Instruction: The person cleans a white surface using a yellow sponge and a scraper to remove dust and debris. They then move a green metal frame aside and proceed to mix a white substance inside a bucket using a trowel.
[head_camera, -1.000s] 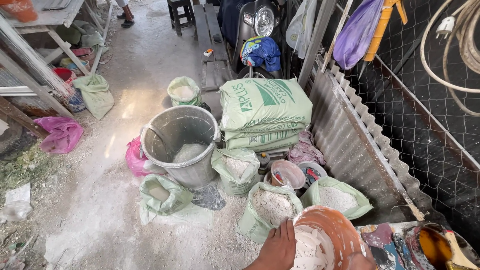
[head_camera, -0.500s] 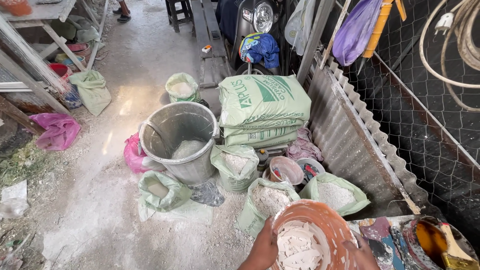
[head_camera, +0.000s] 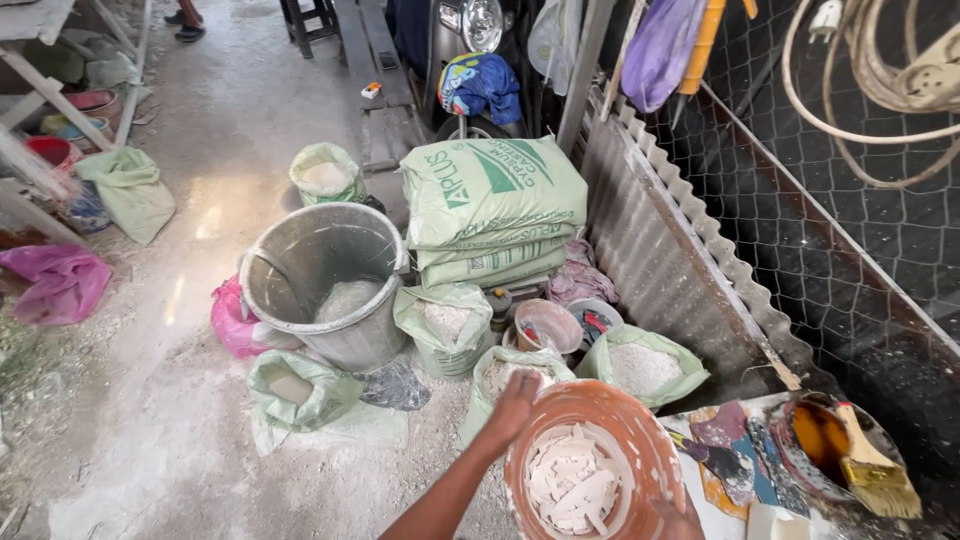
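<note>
**Down low, a bowl of white shards steadied from both sides**

Plainly the round orange plastic bowl (head_camera: 590, 470) is carried between both hands: the left hand (head_camera: 515, 405) lies flat against its far-left rim, fingers spread over the outside, and the right hand (head_camera: 672, 518) shows only as a few fingers curled at the lower right rim, mostly cut off by the frame. Two-sided support suits it, I'd judge, since the bowl holds a loose heap of white, broken flat pieces (head_camera: 572, 485) that would slide if it tipped. It hangs level, above the ground, just over the nearest open pale green sack of white powder (head_camera: 505, 378).

More green sacks sit in a tight ring with their mouths rolled down, likely so the contents can be scooped. They crowd a big grey metal bucket (head_camera: 325, 285), which has pale powder at its bottom, and a stack of full, sealed green-and-white bags (head_camera: 490, 205) lies behind, close to a corrugated metal sheet (head_camera: 670, 260) that fences the right side. A small reddish bowl (head_camera: 548, 325) is wedged between sacks.

To the right, a paint-stained board edge carries a dish of orange liquid with a wide yellow-bristled brush (head_camera: 875, 470) resting in it. Open room lies leftward, on the dusty concrete floor (head_camera: 150, 420); ahead and right, everything is hemmed in.
</note>
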